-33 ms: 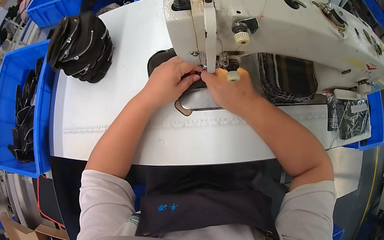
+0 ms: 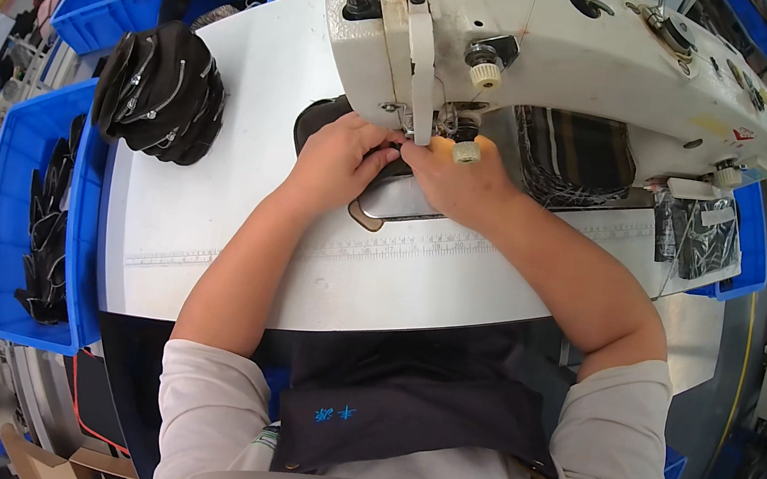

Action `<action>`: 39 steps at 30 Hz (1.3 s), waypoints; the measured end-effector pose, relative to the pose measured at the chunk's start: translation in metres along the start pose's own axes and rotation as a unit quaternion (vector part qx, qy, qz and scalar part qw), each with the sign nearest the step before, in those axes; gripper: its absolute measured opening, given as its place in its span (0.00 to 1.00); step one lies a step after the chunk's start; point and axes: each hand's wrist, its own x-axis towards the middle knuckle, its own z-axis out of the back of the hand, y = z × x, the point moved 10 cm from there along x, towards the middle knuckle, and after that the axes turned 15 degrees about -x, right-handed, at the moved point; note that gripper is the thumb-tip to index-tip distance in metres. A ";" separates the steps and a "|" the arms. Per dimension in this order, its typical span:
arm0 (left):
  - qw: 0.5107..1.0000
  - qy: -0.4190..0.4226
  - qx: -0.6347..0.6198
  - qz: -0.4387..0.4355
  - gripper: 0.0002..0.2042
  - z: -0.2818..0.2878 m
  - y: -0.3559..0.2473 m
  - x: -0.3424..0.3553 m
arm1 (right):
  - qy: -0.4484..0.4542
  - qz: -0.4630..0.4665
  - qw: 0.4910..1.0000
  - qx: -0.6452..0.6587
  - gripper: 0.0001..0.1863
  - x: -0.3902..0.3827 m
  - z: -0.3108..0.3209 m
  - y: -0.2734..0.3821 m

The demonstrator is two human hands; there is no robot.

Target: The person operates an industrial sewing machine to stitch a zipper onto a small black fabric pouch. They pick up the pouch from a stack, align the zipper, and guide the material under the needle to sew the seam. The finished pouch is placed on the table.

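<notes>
My left hand (image 2: 340, 157) and my right hand (image 2: 463, 178) meet close under the needle area of a white sewing machine (image 2: 575, 64). Between them lies a dark fabric piece (image 2: 315, 123), its rounded edge showing left of my left hand. Bent fingers and thumb of the left hand pinch the fabric. The right hand's fingertips, partly hidden by the presser mechanism (image 2: 421, 94), close on it from the other side. The needle tip and the seam cannot be made out. Beneath the hands is a shiny metal plate (image 2: 400, 201) set into the white table (image 2: 237, 205).
A stack of dark zippered pouches (image 2: 165, 91) stands at the table's left. Beside it a blue bin (image 2: 84, 220) holds dark pieces. Striped fabric pieces (image 2: 575, 155) lie under the machine arm. A plastic-wrapped packet (image 2: 709, 233) rests at the right edge. A printed ruler (image 2: 402, 248) crosses the tabletop.
</notes>
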 end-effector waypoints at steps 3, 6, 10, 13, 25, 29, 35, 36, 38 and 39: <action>0.999 -0.028 0.015 -0.039 0.11 -0.002 -0.013 0.000 | -0.036 0.041 0.997 -0.056 0.05 -0.010 -0.011 0.005; 0.999 -0.022 -0.012 -0.028 0.09 0.001 -0.004 -0.002 | 0.061 0.036 0.998 0.001 0.08 -0.012 -0.011 0.009; 0.991 0.010 -0.126 0.040 0.08 -0.004 0.023 0.000 | 0.164 0.030 0.985 0.035 0.17 -0.020 -0.002 0.022; 0.997 0.029 -0.066 0.031 0.09 -0.001 0.002 0.003 | 0.161 0.017 0.985 0.061 0.08 -0.018 0.006 0.021; 0.996 -0.001 0.077 -0.050 0.08 0.000 -0.022 -0.001 | 0.223 0.052 0.972 0.058 0.21 -0.021 -0.002 0.028; 0.993 -0.033 0.079 -0.083 0.07 0.002 -0.027 -0.004 | 0.238 0.061 0.968 0.058 0.22 -0.022 -0.003 0.030; 0.991 -0.042 0.101 -0.075 0.06 -0.002 -0.031 -0.004 | 0.235 0.059 0.969 0.050 0.24 -0.024 -0.005 0.030; 0.990 -0.050 0.107 -0.078 0.06 -0.001 -0.032 -0.005 | 0.230 0.058 0.970 0.050 0.24 -0.024 -0.007 0.030; 0.987 -0.065 0.119 -0.085 0.06 0.001 -0.034 -0.004 | 0.205 0.048 0.976 0.053 0.20 -0.020 -0.004 0.028; 0.988 -0.065 0.122 -0.074 0.06 0.001 -0.032 -0.003 | 0.186 0.040 0.980 0.055 0.16 -0.018 0.000 0.026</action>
